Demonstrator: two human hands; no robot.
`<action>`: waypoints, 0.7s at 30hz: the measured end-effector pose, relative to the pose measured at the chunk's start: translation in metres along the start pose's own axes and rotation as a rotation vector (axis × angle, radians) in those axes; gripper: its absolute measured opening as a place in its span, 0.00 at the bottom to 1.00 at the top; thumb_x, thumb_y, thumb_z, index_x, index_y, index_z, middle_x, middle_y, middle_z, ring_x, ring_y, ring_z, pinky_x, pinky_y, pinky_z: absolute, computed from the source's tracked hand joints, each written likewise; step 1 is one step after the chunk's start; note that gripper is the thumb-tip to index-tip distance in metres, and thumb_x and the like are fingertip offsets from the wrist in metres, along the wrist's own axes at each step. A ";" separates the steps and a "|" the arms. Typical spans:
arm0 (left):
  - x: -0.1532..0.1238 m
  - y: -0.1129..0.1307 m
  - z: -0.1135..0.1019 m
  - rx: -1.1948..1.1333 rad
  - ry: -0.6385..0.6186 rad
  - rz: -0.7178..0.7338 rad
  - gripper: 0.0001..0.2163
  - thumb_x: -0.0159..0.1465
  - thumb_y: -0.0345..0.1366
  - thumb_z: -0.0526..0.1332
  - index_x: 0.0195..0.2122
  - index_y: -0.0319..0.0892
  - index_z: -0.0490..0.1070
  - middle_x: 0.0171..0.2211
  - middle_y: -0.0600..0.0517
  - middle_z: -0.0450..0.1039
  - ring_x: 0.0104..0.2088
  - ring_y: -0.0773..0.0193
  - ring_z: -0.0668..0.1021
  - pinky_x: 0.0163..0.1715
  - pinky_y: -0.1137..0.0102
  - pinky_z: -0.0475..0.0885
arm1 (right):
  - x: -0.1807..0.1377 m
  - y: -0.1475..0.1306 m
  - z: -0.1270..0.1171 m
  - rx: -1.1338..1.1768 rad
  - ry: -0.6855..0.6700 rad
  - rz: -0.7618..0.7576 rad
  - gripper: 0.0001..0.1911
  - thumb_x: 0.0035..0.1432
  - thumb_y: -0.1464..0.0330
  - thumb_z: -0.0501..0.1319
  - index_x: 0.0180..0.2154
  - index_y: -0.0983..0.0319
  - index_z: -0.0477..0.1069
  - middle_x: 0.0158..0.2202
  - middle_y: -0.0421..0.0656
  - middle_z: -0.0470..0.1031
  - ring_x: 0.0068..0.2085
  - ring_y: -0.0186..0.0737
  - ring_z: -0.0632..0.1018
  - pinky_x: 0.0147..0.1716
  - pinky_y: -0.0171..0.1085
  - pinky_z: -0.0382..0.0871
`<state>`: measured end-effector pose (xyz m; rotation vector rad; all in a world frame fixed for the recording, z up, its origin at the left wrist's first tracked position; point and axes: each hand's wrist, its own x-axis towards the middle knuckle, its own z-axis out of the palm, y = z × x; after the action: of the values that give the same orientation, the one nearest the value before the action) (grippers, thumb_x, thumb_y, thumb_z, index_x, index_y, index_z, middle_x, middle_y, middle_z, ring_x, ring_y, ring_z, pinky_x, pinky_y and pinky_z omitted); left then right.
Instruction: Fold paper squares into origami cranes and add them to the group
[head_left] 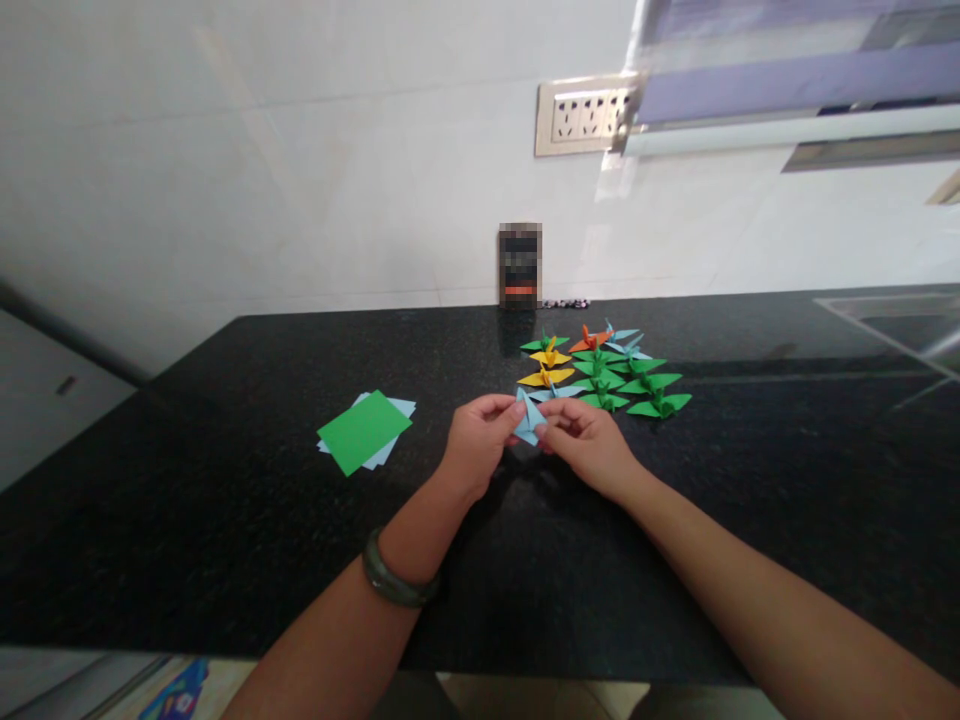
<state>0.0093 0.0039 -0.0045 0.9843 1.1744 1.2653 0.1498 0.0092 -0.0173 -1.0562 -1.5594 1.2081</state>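
Observation:
A small piece of light blue origami paper (pixel 531 420), folded to a pointed shape, is held up between both hands above the dark counter. My left hand (pixel 481 440) pinches its left side with the thumb on top. On the right edge, my right hand (pixel 589 442) grips it between thumb and fingers. Just beyond the hands stand several folded paper cranes, among them a green crane (pixel 660 402), a yellow crane (pixel 547 377), an orange crane (pixel 590 340) and a light blue crane (pixel 634 350). The fingers partly cover the folded paper.
Left of the hands lies a loose stack of square sheets, a green sheet (pixel 365 432) on top of light blue ones. A dark blurred-out object (pixel 520 265) leans at the wall beside a beaded string (pixel 568 303). A socket panel (pixel 589 117) is on the wall.

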 end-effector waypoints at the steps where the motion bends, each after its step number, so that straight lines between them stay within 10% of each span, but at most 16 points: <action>1: 0.000 0.000 0.000 0.038 0.004 0.012 0.10 0.48 0.39 0.65 0.28 0.37 0.73 0.22 0.53 0.72 0.21 0.72 0.70 0.21 0.77 0.66 | -0.001 0.000 0.001 -0.015 -0.008 -0.020 0.13 0.46 0.65 0.61 0.36 0.63 0.67 0.23 0.37 0.69 0.22 0.30 0.68 0.23 0.32 0.63; 6: -0.002 0.000 -0.001 0.238 -0.002 0.090 0.09 0.51 0.38 0.62 0.26 0.36 0.74 0.15 0.56 0.67 0.16 0.74 0.67 0.15 0.78 0.60 | -0.003 0.001 0.003 -0.262 0.097 -0.133 0.23 0.44 0.67 0.63 0.44 0.63 0.64 0.27 0.38 0.69 0.24 0.31 0.69 0.24 0.32 0.64; 10: -0.001 -0.003 -0.001 0.267 -0.012 0.100 0.09 0.54 0.39 0.59 0.29 0.37 0.73 0.16 0.55 0.68 0.16 0.71 0.70 0.16 0.77 0.63 | -0.002 0.001 -0.001 -0.348 0.152 -0.118 0.08 0.52 0.67 0.55 0.35 0.62 0.68 0.25 0.39 0.71 0.25 0.33 0.71 0.25 0.33 0.64; 21: -0.001 -0.007 0.003 0.128 -0.089 0.146 0.17 0.45 0.26 0.64 0.38 0.36 0.69 0.26 0.53 0.71 0.25 0.70 0.74 0.27 0.76 0.69 | 0.001 0.004 -0.001 -0.119 0.269 -0.027 0.11 0.53 0.61 0.55 0.28 0.63 0.67 0.21 0.40 0.71 0.22 0.35 0.71 0.24 0.34 0.65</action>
<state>0.0134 0.0027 -0.0106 1.2276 1.1417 1.2581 0.1514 0.0107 -0.0205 -1.2163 -1.4428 0.9213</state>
